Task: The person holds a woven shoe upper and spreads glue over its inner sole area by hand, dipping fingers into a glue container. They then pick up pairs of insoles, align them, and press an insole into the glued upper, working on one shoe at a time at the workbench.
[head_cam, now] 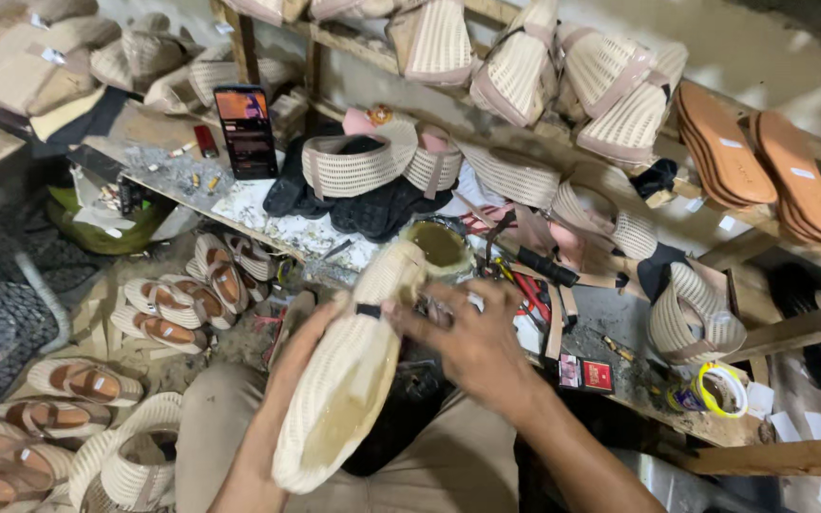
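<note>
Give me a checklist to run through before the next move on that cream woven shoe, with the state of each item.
1. Left hand supports the woven shoe from the side: ok.
2. Right hand fingers rest on its upper part: ok.
3. Sole side faces up: ok.
4. Yellowish coat on sole even: cannot tell.
5. Glue tin open beside the shoe's tip: ok.
6. Red-handled tools close to right hand: ok.
</note>
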Demonstrator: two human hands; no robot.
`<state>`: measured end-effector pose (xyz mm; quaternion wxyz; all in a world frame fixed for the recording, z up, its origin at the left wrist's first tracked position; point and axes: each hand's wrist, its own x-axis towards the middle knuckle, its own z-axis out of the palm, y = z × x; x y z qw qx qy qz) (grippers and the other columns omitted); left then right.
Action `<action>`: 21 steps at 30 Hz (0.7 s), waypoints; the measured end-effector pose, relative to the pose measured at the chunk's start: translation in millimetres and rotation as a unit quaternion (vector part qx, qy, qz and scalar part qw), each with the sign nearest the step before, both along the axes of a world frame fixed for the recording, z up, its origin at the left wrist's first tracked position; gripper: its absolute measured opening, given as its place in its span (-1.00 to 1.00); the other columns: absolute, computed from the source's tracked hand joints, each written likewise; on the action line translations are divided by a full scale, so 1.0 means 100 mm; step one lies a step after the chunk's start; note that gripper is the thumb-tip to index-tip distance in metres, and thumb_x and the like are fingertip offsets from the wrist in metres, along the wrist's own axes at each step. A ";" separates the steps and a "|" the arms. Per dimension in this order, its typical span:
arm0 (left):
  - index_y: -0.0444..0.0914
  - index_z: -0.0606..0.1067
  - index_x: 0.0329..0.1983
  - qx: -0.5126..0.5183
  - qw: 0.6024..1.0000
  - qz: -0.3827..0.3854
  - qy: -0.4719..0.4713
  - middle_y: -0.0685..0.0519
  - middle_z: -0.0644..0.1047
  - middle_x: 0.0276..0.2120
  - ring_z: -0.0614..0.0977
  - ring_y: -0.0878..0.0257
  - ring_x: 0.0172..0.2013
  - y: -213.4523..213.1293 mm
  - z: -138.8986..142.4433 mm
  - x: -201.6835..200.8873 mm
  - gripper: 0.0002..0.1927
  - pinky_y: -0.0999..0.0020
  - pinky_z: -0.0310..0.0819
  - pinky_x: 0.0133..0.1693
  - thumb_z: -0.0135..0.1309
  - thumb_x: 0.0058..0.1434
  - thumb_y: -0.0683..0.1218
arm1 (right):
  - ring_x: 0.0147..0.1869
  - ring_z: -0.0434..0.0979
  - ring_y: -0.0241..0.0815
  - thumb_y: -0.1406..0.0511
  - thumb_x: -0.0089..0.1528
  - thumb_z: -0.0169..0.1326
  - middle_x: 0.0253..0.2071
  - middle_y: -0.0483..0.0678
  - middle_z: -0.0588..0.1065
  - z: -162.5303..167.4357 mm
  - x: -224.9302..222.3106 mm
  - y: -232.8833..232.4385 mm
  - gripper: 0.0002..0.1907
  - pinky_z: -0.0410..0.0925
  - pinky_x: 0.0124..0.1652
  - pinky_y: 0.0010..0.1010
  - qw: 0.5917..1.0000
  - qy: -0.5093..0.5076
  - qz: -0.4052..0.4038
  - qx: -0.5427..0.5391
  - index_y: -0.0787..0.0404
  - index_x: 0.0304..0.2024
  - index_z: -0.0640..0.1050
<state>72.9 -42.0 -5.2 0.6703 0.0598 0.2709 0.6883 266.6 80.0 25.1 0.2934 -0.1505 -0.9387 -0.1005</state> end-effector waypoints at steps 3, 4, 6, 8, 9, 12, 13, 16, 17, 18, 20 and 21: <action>-0.27 0.46 0.30 -0.033 0.996 0.029 -0.072 -0.08 0.60 0.05 0.65 0.16 -0.06 -0.04 -0.13 0.07 -0.36 0.26 0.55 -0.05 -0.02 0.32 0.22 | 0.31 0.19 0.17 0.25 0.21 0.09 0.30 -0.02 0.34 -0.08 -0.08 0.38 -0.52 0.06 0.16 0.10 0.992 -0.026 -0.098 -0.079 -0.03 0.21 0.54; -0.26 0.48 0.28 -0.043 0.996 0.046 -0.062 -0.06 0.62 0.05 0.67 0.16 -0.07 -0.02 -0.19 0.08 -0.35 0.27 0.57 -0.06 -0.04 0.28 0.24 | 0.34 0.15 0.23 0.16 0.22 0.11 0.31 0.05 0.31 -0.12 -0.13 0.52 -0.53 0.03 0.15 0.19 0.987 -0.026 -0.124 -0.098 0.02 0.19 0.53; -0.25 0.48 0.28 -0.046 0.995 0.065 -0.055 -0.06 0.62 0.06 0.66 0.16 -0.06 0.05 -0.30 0.06 -0.38 0.26 0.56 -0.06 -0.03 0.28 0.20 | 0.39 0.08 0.30 0.03 0.22 0.11 0.33 0.10 0.28 -0.18 -0.22 0.76 -0.49 -0.02 0.13 0.32 0.983 -0.042 -0.146 -0.101 0.07 0.16 0.53; -0.28 0.45 0.30 -0.021 0.994 0.059 -0.087 -0.09 0.60 0.06 0.65 0.13 -0.06 0.10 -0.38 0.03 -0.40 0.24 0.55 -0.05 0.00 0.34 0.18 | 0.41 0.03 0.32 -0.02 0.20 0.06 0.36 0.08 0.30 -0.27 -0.29 0.89 -0.44 -0.06 0.13 0.42 0.984 -0.078 -0.138 -0.076 0.09 0.15 0.56; -0.31 0.43 0.32 0.013 0.992 0.044 -0.119 -0.12 0.57 0.06 0.63 0.10 -0.06 0.14 -0.39 0.01 -0.40 0.21 0.54 -0.04 0.02 0.40 0.18 | 0.42 0.03 0.29 -0.02 0.22 0.04 0.35 0.02 0.32 -0.30 -0.30 0.91 -0.49 -0.07 0.15 0.43 0.980 -0.076 -0.154 -0.102 0.06 0.11 0.60; -0.27 0.36 0.38 0.051 0.992 0.075 -0.093 -0.10 0.54 0.14 0.61 0.13 0.02 0.25 -0.36 -0.03 -0.39 0.25 0.51 0.03 -0.01 0.35 0.12 | 0.45 0.04 0.21 -0.02 0.29 -0.01 0.30 -0.08 0.38 -0.36 -0.29 0.94 -0.57 -0.07 0.20 0.41 0.959 -0.060 -0.215 -0.176 0.02 0.02 0.66; -0.23 0.34 0.40 0.051 0.992 0.099 -0.067 -0.07 0.53 0.18 0.61 0.16 0.06 0.29 -0.33 -0.03 -0.38 0.28 0.50 0.06 -0.03 0.30 0.08 | 0.45 0.05 0.19 -0.01 0.30 -0.03 0.28 -0.06 0.39 -0.35 -0.27 0.94 -0.56 -0.06 0.21 0.37 0.946 -0.061 -0.242 -0.205 0.05 0.03 0.66; -0.18 0.27 0.45 -0.038 0.989 0.139 0.044 -0.05 0.51 0.21 0.59 0.16 0.09 0.33 -0.21 -0.03 -0.36 0.27 0.48 0.08 -0.07 0.29 0.04 | 0.46 0.26 0.03 0.09 0.44 -0.13 0.27 -0.10 0.47 -0.31 -0.18 0.86 -0.61 -0.09 0.39 0.18 0.914 0.021 -0.122 -0.385 0.08 -0.06 0.69; -0.18 0.26 0.44 -0.032 0.989 0.135 0.052 -0.06 0.51 0.20 0.60 0.14 0.09 0.33 -0.18 -0.01 -0.36 0.26 0.49 0.07 -0.08 0.28 0.03 | 0.48 0.36 -0.05 0.15 0.49 -0.17 0.28 -0.12 0.50 -0.29 -0.16 0.83 -0.59 -0.11 0.47 0.10 0.891 0.069 -0.045 -0.446 0.08 -0.10 0.71; -0.18 0.24 0.44 -0.020 0.989 0.134 0.065 -0.07 0.51 0.19 0.61 0.12 0.09 0.35 -0.15 -0.02 -0.36 0.24 0.50 0.06 -0.09 0.27 0.02 | 0.44 0.31 -0.03 0.19 0.44 -0.11 0.25 -0.11 0.43 -0.26 -0.14 0.78 -0.69 -0.04 0.42 0.04 0.878 0.088 -0.007 -0.470 0.07 0.03 0.63; -0.21 0.23 0.44 0.005 0.987 0.127 0.096 -0.09 0.52 0.19 0.61 0.10 0.09 0.37 -0.09 0.00 -0.36 0.23 0.51 0.06 -0.09 0.27 -0.02 | 0.38 0.23 -0.01 0.28 0.34 -0.01 0.20 -0.10 0.30 -0.23 -0.10 0.62 -0.56 0.12 0.32 -0.07 0.844 0.124 0.066 -0.518 0.04 0.29 0.49; -0.23 0.23 0.45 0.014 0.986 0.122 0.110 -0.10 0.51 0.19 0.60 0.10 0.09 0.36 -0.07 0.02 -0.36 0.23 0.50 0.06 -0.08 0.28 -0.03 | 0.34 0.23 -0.02 0.32 0.32 0.01 0.21 -0.11 0.29 -0.22 -0.09 0.54 -0.52 0.13 0.29 -0.09 0.878 0.110 0.055 -0.463 0.02 0.31 0.47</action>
